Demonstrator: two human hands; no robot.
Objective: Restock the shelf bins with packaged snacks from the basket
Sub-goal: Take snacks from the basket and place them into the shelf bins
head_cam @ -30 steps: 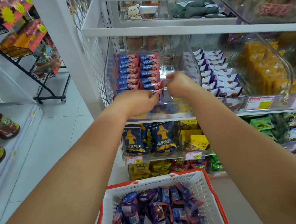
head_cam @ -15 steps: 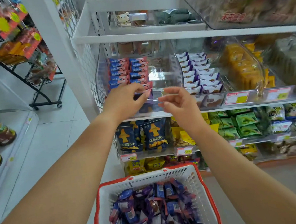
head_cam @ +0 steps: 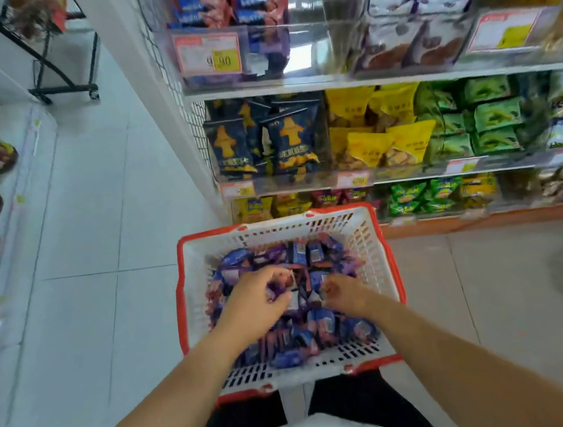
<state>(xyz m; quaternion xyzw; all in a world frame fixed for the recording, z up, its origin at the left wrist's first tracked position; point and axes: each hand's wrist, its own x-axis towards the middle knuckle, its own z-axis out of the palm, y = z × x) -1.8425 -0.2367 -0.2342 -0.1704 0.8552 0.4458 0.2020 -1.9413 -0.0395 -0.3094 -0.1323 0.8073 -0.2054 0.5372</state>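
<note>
- While you stood facing it, the shelf unit (head_cam: 363, 79) filled the top, its clear bin (head_cam: 266, 32) of blue-and-red snack packs sitting up at the left.
- Lower down was the white basket (head_cam: 372, 239) with the red rim, loaded with purple and blue packaged snacks (head_cam: 322, 326).
- Your left hand (head_cam: 254, 305) was down in that pile, fingers curled around a pack.
- Your right hand (head_cam: 346, 296) was in there too, fingers bent into the packs; can't tell if it actually gripped one.

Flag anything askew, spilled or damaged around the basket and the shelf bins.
Nothing stands out. The snack packets lie in a loose heap, all inside the basket, none on the floor. The left hand and right hand are reaching into them. The shelf bins look orderly.
</note>
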